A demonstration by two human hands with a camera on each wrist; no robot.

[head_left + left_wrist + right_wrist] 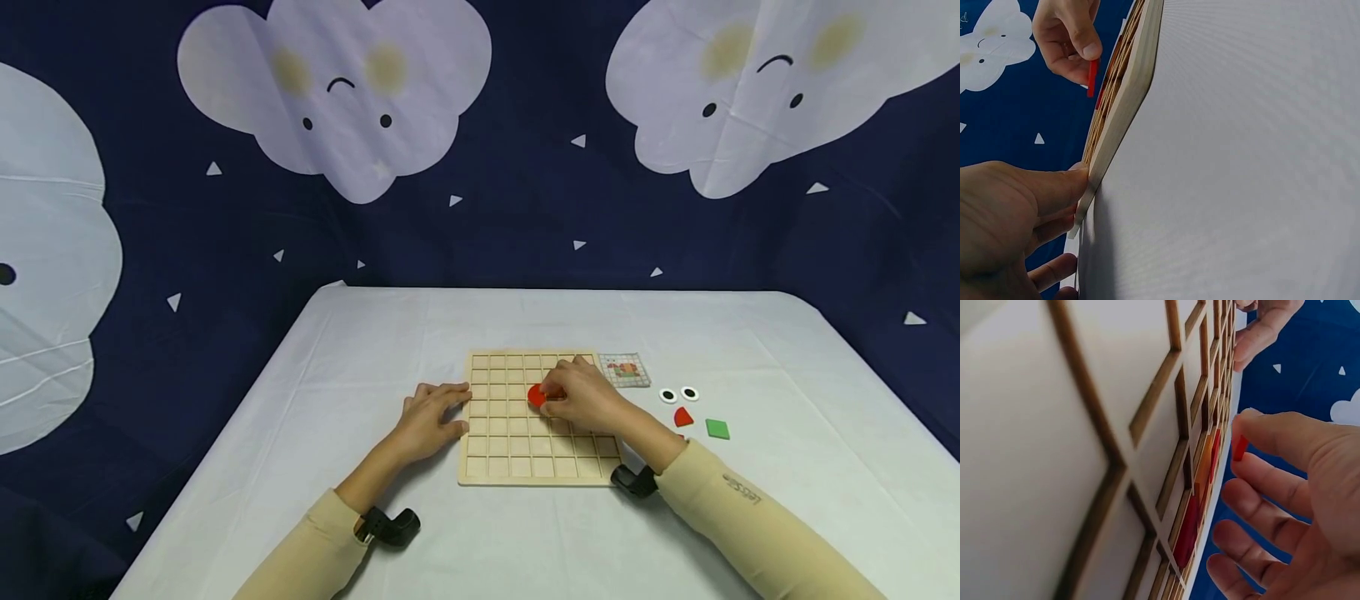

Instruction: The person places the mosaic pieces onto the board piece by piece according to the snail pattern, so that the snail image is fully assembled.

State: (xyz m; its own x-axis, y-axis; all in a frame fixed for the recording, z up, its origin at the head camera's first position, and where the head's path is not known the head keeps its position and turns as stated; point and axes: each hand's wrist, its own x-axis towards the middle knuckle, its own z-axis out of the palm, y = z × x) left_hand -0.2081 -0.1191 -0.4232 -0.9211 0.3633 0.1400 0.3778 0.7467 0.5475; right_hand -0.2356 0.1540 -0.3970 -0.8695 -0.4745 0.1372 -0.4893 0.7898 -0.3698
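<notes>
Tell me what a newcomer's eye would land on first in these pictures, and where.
Probably the big pale clouds with upside-down faces, on the dark blue backdrop behind the white table. Next, the bright red piece pinched in the right hand over the wooden grid board. Then the two black-and-white eye pieces lying to the right of the board.

A pinched red piece (1092, 80) is hovering just above the pale wooden grid board (498, 447), which is lying flat.
</notes>
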